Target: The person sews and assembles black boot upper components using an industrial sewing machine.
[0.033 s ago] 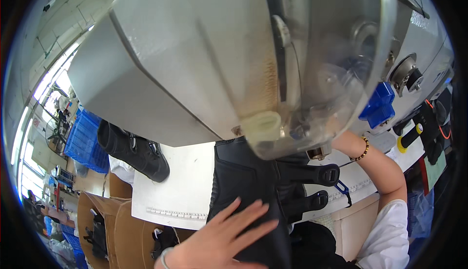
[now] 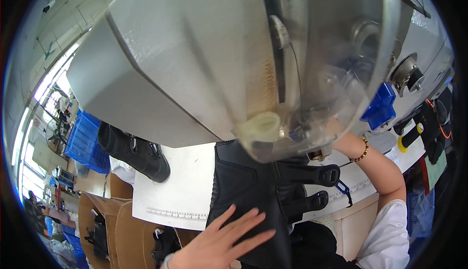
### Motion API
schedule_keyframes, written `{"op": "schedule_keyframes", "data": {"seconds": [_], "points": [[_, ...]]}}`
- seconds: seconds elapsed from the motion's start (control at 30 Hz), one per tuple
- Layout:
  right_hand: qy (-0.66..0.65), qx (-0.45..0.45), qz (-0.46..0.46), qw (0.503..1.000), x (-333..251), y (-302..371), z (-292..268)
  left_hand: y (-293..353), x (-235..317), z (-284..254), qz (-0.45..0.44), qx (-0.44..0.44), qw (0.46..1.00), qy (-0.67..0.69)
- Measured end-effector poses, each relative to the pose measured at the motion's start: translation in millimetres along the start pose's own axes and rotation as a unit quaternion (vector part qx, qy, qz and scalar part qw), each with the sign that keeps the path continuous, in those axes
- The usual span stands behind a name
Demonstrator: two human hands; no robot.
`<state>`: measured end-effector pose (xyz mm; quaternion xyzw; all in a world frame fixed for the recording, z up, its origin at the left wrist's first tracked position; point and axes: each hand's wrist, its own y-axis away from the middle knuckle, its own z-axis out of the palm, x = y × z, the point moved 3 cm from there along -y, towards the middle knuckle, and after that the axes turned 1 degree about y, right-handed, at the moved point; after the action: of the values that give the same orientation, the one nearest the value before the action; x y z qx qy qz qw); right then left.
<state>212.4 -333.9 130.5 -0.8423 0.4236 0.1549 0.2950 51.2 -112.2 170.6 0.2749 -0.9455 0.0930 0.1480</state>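
The black leather boot upper lies flat on the white surface, its top end under the sewing machine head and behind the clear plastic guard. Two black buckle straps project from its right edge. The left hand rests palm-down on the lower part of the upper, fingers spread open and flat, gripping nothing. The right hand is hidden behind the guard; only the right forearm, with a beaded bracelet at the wrist, is visible, so the state of those fingers cannot be determined. A finished black boot lies on its side at the left edge of the surface. Blue plastic crates stand further left. Cardboard boxes sit below the surface edge.
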Motion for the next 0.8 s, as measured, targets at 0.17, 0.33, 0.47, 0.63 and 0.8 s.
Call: {"op": "schedule_keyframes", "data": {"seconds": [0.17,0.33,0.47,0.63,0.8], "points": [[-0.13,0.021,0.048,0.99,-13,-1,11,26,18,42,-0.038,0.232,0.97,-0.063],[-0.28,0.133,-0.002,0.951,-19,1,6,28,6,51,-0.034,0.374,0.925,-0.068],[-0.261,0.117,0.035,0.958,-34,10,0,31,3,40,-0.047,0.381,0.921,-0.065],[-0.271,0.187,0.042,0.943,-33,9,4,28,-3,30,-0.047,0.383,0.921,-0.05],[-0.27,0.194,0.069,0.941,-19,12,16,26,-3,24,-0.068,0.36,0.928,-0.064]]}}
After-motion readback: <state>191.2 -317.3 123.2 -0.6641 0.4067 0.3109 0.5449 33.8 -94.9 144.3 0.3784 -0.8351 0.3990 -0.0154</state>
